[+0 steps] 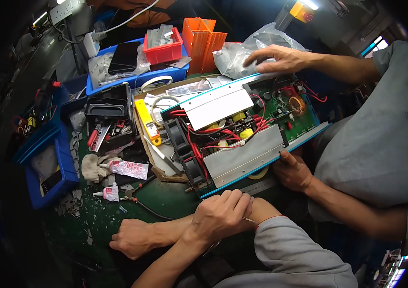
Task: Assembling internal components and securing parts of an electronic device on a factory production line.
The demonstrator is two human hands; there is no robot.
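Nearby, white-and-red sachet — left hand fisted.

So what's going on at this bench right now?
Two people are working on an open electronics chassis with heat sinks, red wiring and two fans, lying on a cluttered green bench. The wearer's right hand pinches a thin metal tool at the chassis's near corner, crossed over the left forearm; the left hand rests as a fist on the bench. The co-worker in grey steadies the chassis, one hand at its near edge, the other hand on a plastic bag behind it.
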